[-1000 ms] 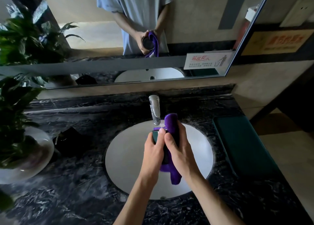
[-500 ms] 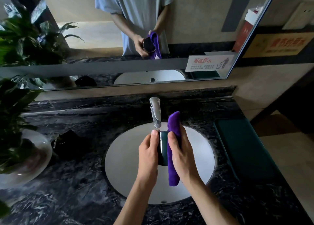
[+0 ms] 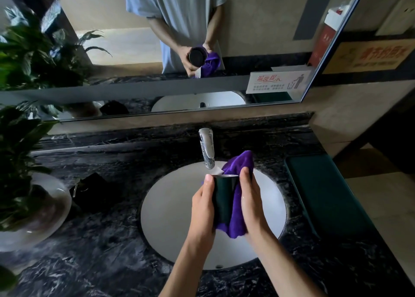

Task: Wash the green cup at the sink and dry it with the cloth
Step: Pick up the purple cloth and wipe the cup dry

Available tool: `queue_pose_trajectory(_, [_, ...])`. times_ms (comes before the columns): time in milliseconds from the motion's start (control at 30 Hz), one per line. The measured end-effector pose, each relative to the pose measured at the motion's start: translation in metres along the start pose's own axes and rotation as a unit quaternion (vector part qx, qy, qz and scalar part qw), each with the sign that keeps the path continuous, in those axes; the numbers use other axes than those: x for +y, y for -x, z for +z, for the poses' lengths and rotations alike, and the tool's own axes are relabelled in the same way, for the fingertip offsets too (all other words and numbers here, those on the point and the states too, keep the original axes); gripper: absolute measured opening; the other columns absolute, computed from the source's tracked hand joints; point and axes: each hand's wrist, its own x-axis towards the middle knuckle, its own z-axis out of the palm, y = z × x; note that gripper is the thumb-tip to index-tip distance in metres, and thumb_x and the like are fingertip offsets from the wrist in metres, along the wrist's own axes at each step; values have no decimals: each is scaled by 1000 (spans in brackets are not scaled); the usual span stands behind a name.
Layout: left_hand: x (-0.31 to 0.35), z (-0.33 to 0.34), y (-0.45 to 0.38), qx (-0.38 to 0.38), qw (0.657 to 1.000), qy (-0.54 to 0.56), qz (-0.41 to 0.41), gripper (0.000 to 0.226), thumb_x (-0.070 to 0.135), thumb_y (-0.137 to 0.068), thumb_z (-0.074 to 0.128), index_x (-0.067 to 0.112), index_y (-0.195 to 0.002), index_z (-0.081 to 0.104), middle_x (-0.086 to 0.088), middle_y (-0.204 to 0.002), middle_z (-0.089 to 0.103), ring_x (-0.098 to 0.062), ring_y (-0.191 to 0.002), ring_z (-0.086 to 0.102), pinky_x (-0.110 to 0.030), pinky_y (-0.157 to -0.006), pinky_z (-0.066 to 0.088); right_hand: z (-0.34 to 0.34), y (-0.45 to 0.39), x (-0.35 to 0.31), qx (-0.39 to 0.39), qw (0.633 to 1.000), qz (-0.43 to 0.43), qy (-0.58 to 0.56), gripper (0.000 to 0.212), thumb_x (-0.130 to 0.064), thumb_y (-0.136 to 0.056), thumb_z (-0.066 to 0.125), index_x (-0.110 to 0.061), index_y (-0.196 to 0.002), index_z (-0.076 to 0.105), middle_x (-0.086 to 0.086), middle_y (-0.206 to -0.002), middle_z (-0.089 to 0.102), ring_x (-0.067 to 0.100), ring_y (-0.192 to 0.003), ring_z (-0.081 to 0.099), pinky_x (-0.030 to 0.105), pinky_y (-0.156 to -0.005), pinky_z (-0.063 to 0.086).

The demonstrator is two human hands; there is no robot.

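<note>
While the left hand [image 3: 203, 203] grips the green cup [image 3: 222, 198] steady over the sink [image 3: 170, 207] | right hand [image 3: 251, 203] presses purple cloth [image 3: 237, 211] against its side | drying step, drips fall in basin

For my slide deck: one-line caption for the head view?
Left hand holds the green cup over the sink while the right hand presses the purple cloth against it.

We reach both forearms forward, our left hand [image 3: 203, 203] and right hand [image 3: 251, 203] curled facing each other, fingers clasped.
</note>
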Motion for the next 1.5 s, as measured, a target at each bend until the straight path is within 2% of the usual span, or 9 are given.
queue_pose_trajectory(133, [3, -3, -5, 35, 999, -3, 15, 70, 71, -95, 47, 7, -92, 74, -10, -74, 66, -26, -68, 57, -36, -62, 49, 7, 13, 0, -53, 993, -74, 77, 30, -53, -95, 51, -56, -124, 59, -22, -118, 73, 2, -111, 69, 13, -86, 53])
queue_pose_trajectory(333, [2, -1, -3, 5, 999, 50, -1, 61, 71, -94, 49, 13, -89, 70, -11, -82, 67, -23, -77, 64, -40, -73, 57, 17, 16, -2, -37, 920, -191, 340, 58, -65, -86, 49, -66, -142, 34, -26, -136, 41, -17, -113, 46, -5, -86, 35])
queue_pose_trajectory(467, [2, -4, -4, -19, 1000, 17, 2, 86, 85, -73, 69, 5, -102, 70, -13, -89, 72, -26, -83, 68, -41, -74, 58, 18, 10, -4, 6, 968, -144, 204, 27, -59, -91, 47, -67, -114, 57, -23, -119, 66, -7, -111, 62, 8, -89, 46])
queue_pose_trajectory(633, [5, -1, 0, -3, 998, 63, 19, 80, 75, -81, 70, 8, -125, 72, -27, -125, 73, -48, -120, 67, -61, -106, 52, 8, 3, -6, 20, 999, 2, -44, 52, -55, -99, 54, -12, -126, 68, 16, -122, 74, 35, -113, 70, 52, -99, 57])
queue_pose_trajectory(867, [8, -2, -9, 45, 996, -23, 77, 75, 64, -83, 56, -7, -106, 65, -35, -96, 63, -24, -81, 57, -41, -74, 47, 15, 18, 4, -18, 968, 140, -207, 59, -58, -96, 55, -13, -131, 70, 18, -127, 74, 32, -119, 71, 42, -93, 58])
queue_pose_trajectory(1000, [9, -1, -7, -3, 987, -96, 128, 49, 53, -76, 66, 20, -112, 71, 0, -100, 78, -10, -91, 71, -27, -81, 57, 18, 12, 2, 14, 953, 145, -264, 53, -47, -104, 50, -6, -129, 70, 19, -121, 76, 31, -111, 75, 35, -83, 62])
queue_pose_trajectory(1167, [8, -8, -5, -33, 973, -153, 172, 79, 70, -64, 85, 24, -123, 61, 14, -118, 73, -2, -106, 71, -14, -88, 52, 16, 8, 2, -6, 912, 215, -350, 63, -45, -109, 33, 3, -147, 52, 25, -146, 59, 43, -139, 50, 53, -122, 33])
queue_pose_trajectory(1333, [18, -14, -16, 7, 970, -150, 193, 65, 44, -66, 82, 20, -122, 58, 4, -111, 73, 5, -99, 69, -10, -84, 51, 13, 10, 10, -20, 917, 207, -340, 50, -47, -107, 37, -12, -107, 73, 27, -86, 69, 36, -52, 63, 39, -53, 52])
queue_pose_trajectory(1500, [15, -17, -17, 53, 970, -144, 187, 60, 47, -69, 76, 22, -122, 63, 6, -111, 75, 0, -99, 71, -11, -83, 51, 12, 11, 10, -54, 915, 227, -330, 78, -61, -105, 31, -1, -97, 80, 38, -86, 64, 49, -70, 62, 46, -65, 57])
